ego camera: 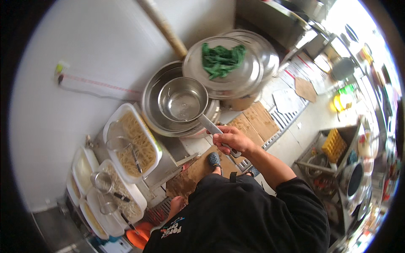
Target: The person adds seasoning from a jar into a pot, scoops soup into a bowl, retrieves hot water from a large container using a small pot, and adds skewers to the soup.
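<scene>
My right hand is shut on the flat handle of a stainless-steel dipper. The dipper's round bowl is over a wide steel pot, beside the wall; whether they touch I cannot tell. Highlights show inside the bowl; any liquid there is unclear. Part of my left hand shows low beside my black shirt, its fingers unclear. Behind the dipper, a green cloth lies bunched on a large round metal lid.
White tubs stand at left: one of noodles, another of pale shreds, with wire strainers on them. Flattened cardboard covers part of the floor near a drain grate. A metal sink and crowded shelving are at right.
</scene>
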